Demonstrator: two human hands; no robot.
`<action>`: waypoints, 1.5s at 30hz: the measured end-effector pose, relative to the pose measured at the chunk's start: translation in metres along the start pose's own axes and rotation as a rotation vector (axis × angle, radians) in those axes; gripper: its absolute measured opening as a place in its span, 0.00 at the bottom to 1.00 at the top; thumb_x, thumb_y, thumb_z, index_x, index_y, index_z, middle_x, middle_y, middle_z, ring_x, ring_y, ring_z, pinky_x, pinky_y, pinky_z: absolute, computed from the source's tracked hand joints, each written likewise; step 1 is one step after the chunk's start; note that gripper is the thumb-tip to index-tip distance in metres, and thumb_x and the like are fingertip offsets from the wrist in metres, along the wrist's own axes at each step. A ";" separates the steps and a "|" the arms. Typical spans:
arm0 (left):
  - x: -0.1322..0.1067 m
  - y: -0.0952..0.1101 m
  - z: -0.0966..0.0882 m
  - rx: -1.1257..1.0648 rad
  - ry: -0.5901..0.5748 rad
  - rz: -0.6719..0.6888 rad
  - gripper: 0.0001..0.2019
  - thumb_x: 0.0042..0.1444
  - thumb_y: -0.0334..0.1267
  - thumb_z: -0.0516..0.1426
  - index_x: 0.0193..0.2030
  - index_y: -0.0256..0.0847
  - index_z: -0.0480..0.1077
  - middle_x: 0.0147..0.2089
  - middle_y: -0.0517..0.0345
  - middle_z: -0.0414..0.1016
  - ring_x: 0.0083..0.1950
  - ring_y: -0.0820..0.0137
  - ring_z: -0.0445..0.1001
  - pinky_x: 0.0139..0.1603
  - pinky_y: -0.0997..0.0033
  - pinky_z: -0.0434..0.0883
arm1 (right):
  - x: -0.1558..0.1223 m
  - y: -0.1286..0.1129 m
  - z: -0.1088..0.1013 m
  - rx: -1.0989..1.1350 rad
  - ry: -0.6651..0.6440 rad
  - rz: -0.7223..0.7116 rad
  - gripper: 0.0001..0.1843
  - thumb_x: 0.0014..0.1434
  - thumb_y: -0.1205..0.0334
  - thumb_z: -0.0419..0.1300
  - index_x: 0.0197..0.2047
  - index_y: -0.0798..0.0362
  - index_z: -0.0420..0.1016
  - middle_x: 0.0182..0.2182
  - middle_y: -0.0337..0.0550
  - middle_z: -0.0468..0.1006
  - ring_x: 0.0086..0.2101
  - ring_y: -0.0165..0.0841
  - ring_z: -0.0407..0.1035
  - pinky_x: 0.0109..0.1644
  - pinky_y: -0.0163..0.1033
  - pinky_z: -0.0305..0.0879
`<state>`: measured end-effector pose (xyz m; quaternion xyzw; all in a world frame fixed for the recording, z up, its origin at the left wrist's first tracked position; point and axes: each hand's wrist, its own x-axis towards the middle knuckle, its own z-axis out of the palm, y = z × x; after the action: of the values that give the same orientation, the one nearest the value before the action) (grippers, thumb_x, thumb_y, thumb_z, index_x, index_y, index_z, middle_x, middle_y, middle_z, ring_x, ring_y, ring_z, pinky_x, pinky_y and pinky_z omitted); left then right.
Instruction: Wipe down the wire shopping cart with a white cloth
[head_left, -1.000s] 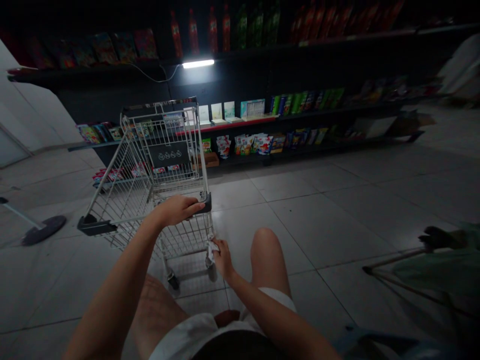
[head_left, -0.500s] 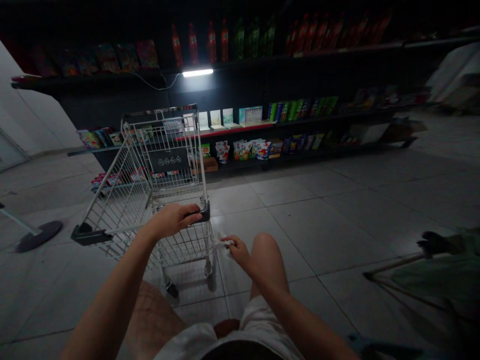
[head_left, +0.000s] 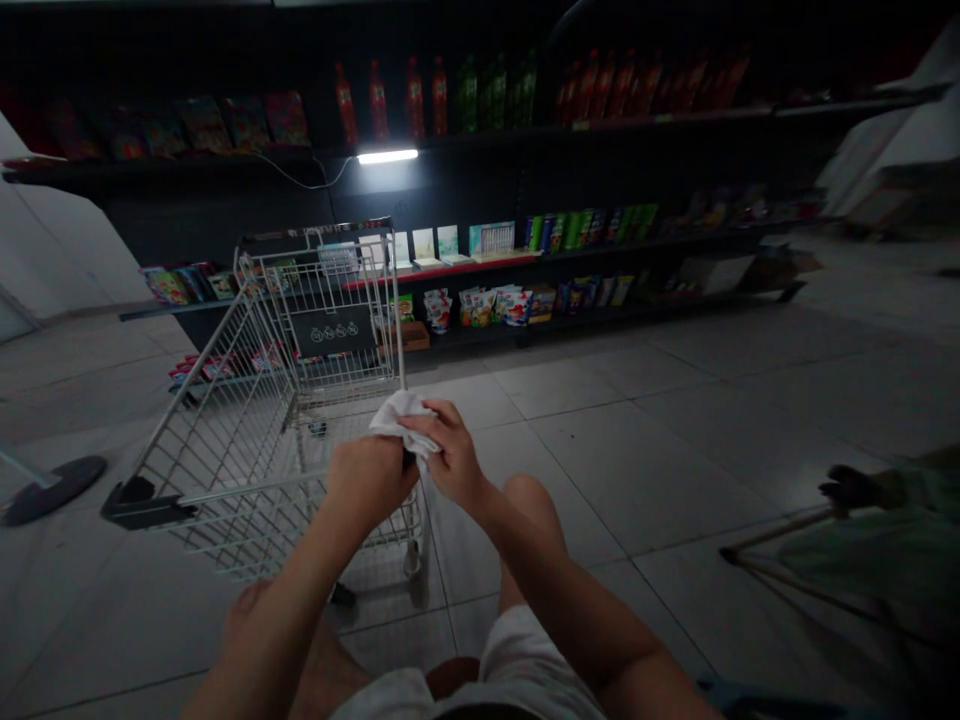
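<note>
A metal wire shopping cart (head_left: 247, 430) stands on the tiled floor just in front of my knees. My left hand (head_left: 369, 482) is closed over the right end of the cart's handle. My right hand (head_left: 444, 452) is closed on a crumpled white cloth (head_left: 399, 412), holding it at that same corner of the handle, right beside my left hand. The cloth bulges above my fingers. The dark end cap of the handle is hidden beneath my hands.
Dark store shelves (head_left: 480, 260) with bottles, boxes and snack packs run along the back, lit by a tube light (head_left: 387, 157). A round stand base (head_left: 52, 487) lies at the left. A green folding frame (head_left: 847, 540) sits at the right.
My right hand rose with the white cloth from low beside the cart's rear wheel up to the handle corner. My left hand stayed on the handle. The view shifted slightly.
</note>
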<state>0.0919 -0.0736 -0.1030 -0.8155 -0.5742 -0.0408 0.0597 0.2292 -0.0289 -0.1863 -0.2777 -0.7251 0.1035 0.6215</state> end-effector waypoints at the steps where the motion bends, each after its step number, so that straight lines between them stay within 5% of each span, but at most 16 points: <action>1: -0.001 -0.002 0.004 0.028 0.028 0.016 0.19 0.61 0.45 0.47 0.44 0.34 0.72 0.40 0.38 0.79 0.40 0.52 0.78 0.35 0.60 0.68 | 0.001 0.003 0.002 0.001 -0.046 -0.013 0.24 0.54 0.72 0.50 0.51 0.47 0.76 0.48 0.44 0.71 0.54 0.36 0.63 0.57 0.43 0.64; 5: -0.007 -0.011 0.015 0.097 0.133 0.092 0.18 0.63 0.47 0.46 0.40 0.37 0.71 0.36 0.44 0.79 0.36 0.56 0.78 0.31 0.63 0.65 | 0.014 0.023 0.005 -0.040 -0.160 -0.031 0.24 0.54 0.73 0.50 0.50 0.49 0.77 0.49 0.46 0.67 0.54 0.36 0.62 0.58 0.44 0.63; 12: -0.014 -0.014 0.018 0.106 0.149 0.096 0.19 0.64 0.49 0.43 0.34 0.39 0.69 0.31 0.49 0.77 0.33 0.60 0.77 0.29 0.66 0.60 | 0.067 0.044 0.003 -0.317 -0.358 -0.072 0.20 0.55 0.74 0.53 0.46 0.51 0.80 0.48 0.46 0.69 0.49 0.37 0.62 0.57 0.46 0.61; 20: -0.028 -0.028 0.022 0.081 0.192 0.125 0.17 0.63 0.48 0.46 0.33 0.41 0.69 0.29 0.50 0.76 0.31 0.62 0.76 0.29 0.65 0.60 | 0.042 0.004 -0.001 -0.270 -0.438 -0.223 0.23 0.52 0.76 0.52 0.46 0.49 0.78 0.51 0.44 0.70 0.48 0.37 0.63 0.55 0.46 0.62; 25: -0.041 -0.039 0.022 0.090 0.216 0.153 0.18 0.63 0.49 0.45 0.31 0.41 0.69 0.27 0.51 0.76 0.30 0.63 0.75 0.28 0.65 0.61 | 0.035 0.028 0.018 -0.160 -0.310 -0.211 0.21 0.54 0.72 0.52 0.48 0.50 0.77 0.51 0.46 0.67 0.52 0.38 0.62 0.58 0.44 0.61; 29: -0.050 -0.045 0.020 0.116 0.205 0.143 0.18 0.62 0.49 0.46 0.30 0.42 0.68 0.25 0.52 0.75 0.28 0.64 0.74 0.28 0.66 0.60 | 0.050 0.080 0.058 -0.101 -0.069 0.062 0.27 0.54 0.70 0.51 0.58 0.55 0.69 0.53 0.51 0.63 0.55 0.39 0.59 0.63 0.47 0.57; 32: -0.055 -0.051 0.018 0.147 0.203 0.134 0.18 0.62 0.49 0.46 0.29 0.42 0.67 0.24 0.53 0.74 0.27 0.65 0.74 0.28 0.66 0.60 | 0.050 0.096 0.086 -0.054 0.083 0.295 0.30 0.53 0.71 0.49 0.60 0.59 0.65 0.52 0.53 0.64 0.55 0.40 0.58 0.65 0.50 0.54; 36: -0.061 -0.057 0.013 0.166 0.160 0.080 0.17 0.60 0.50 0.47 0.30 0.42 0.67 0.26 0.53 0.75 0.28 0.63 0.75 0.28 0.66 0.59 | 0.012 0.077 0.103 -0.020 0.064 0.347 0.30 0.51 0.72 0.50 0.59 0.57 0.67 0.51 0.52 0.66 0.54 0.40 0.60 0.64 0.49 0.58; 42: -0.060 -0.045 -0.009 0.115 -0.041 -0.119 0.23 0.64 0.56 0.40 0.37 0.41 0.66 0.33 0.49 0.78 0.34 0.59 0.78 0.28 0.67 0.59 | -0.095 0.044 0.113 -0.004 0.013 0.292 0.38 0.48 0.75 0.50 0.63 0.50 0.63 0.54 0.50 0.65 0.56 0.41 0.60 0.64 0.50 0.61; 45: -0.051 -0.033 -0.019 0.107 -0.098 -0.236 0.27 0.65 0.56 0.37 0.46 0.38 0.66 0.37 0.44 0.80 0.37 0.55 0.79 0.29 0.67 0.61 | -0.105 0.035 0.108 0.054 0.008 0.316 0.35 0.50 0.74 0.50 0.62 0.51 0.64 0.52 0.51 0.65 0.52 0.39 0.65 0.59 0.49 0.67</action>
<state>0.0435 -0.1125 -0.0897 -0.7390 -0.6697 0.0233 0.0699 0.1428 -0.0346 -0.3141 -0.3721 -0.6670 0.2184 0.6074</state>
